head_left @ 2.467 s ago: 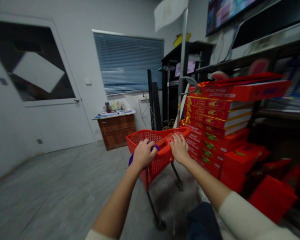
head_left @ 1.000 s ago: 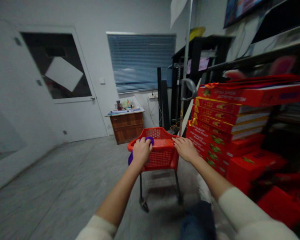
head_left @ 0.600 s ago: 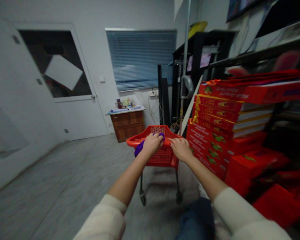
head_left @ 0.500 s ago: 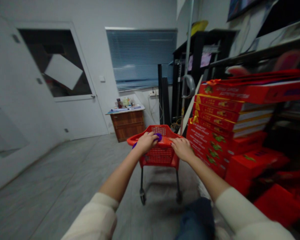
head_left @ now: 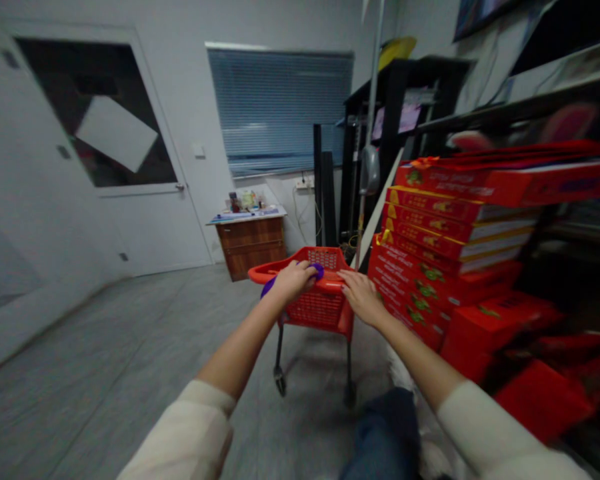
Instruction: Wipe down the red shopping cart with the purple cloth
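A red plastic shopping cart [head_left: 315, 312] on thin grey legs with wheels stands in front of me. My left hand [head_left: 296, 279] is closed over a purple cloth [head_left: 267, 287] and presses it on the cart's handle bar. Bits of the cloth show past the fingertips and beside the wrist; the rest is hidden under the hand. To the right, my right hand [head_left: 363, 293] has its fingers bent over the right part of the same handle. The palm side of both hands is out of sight.
Stacked red boxes [head_left: 430, 233] rise close on the right, with more red boxes [head_left: 545, 400] low beside them. Behind the cart stand a wooden cabinet [head_left: 253, 250], dark shelving [head_left: 397, 93] and a metal pole [head_left: 371, 100]. A white door [head_left: 155, 233] is at left. Grey floor [head_left: 130, 400] lies below.
The cart has shifted and turned slightly left in view, with both hands staying on its handle. The room around has also shifted slightly left.
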Demonstrator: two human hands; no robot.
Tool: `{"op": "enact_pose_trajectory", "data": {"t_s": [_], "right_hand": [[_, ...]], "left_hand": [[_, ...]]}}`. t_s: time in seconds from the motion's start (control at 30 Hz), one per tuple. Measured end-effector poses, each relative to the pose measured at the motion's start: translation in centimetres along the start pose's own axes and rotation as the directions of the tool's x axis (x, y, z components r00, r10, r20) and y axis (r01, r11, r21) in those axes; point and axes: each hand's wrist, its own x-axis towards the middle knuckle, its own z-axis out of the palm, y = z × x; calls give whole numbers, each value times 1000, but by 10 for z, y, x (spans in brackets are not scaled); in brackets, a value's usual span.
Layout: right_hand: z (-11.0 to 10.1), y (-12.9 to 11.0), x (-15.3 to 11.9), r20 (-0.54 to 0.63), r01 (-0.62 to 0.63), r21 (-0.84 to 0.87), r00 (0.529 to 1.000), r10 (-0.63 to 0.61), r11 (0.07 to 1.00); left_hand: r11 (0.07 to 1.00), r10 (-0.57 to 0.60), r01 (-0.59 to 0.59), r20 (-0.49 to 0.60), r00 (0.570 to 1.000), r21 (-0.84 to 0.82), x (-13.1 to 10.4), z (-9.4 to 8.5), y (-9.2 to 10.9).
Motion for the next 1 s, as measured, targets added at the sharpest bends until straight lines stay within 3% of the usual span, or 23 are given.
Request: {"op": "enact_pose_trajectory", "data": {"t_s": [0.1, 0.17, 0.27, 0.37, 0.43, 0.5, 0.57, 0.7, 0.8, 0.9, 1.0], "right_hand": [[4, 18, -6, -60, -34, -21, 998, 33, 999], [12, 18, -9, -75, -51, -8, 996, 50, 999], [25, 2, -11, -121, -91, 52, 988, 97, 994], [34, -15, -11, -134, -96, 107, 985, 110, 990], [38, -15, -11, -158, -62, 153, 984, 86, 986], [44, -6, -10, -200, -22, 203, 978, 64, 979], [51, 9, -8, -215, -22, 231, 974, 73, 973], [61, 36, 6, -36, -159, 187, 985, 168, 969], [61, 38, 21, 158, -172, 154, 976, 148, 973], [57, 31, 32, 232, -40, 229, 973, -14, 973], [57, 25, 36, 211, 55, 316, 969, -127, 947]], "left_hand": [[997, 18, -26, 107, 994, 67, -5, -5, -26], [992, -58, 48, 91, 994, 116, -7, -4, -30], [992, -59, 52, 52, 997, 115, -7, 3, -6], [998, 35, -37, 32, 999, 49, -8, 11, 31], [994, 110, -111, 22, 994, 9, -10, 13, 44], [986, 166, -166, 7, 986, -13, -14, 11, 40], [985, 171, -171, -10, 985, -12, -20, 7, 20], [999, 12, -9, -89, 996, 34, -31, 2, -21], [996, -72, 76, -88, 994, 43, -34, 3, -16], [1000, -21, 21, -69, 997, -8, -36, 6, 8], [982, 152, -164, -120, 981, -94, -38, 9, 13]]}}
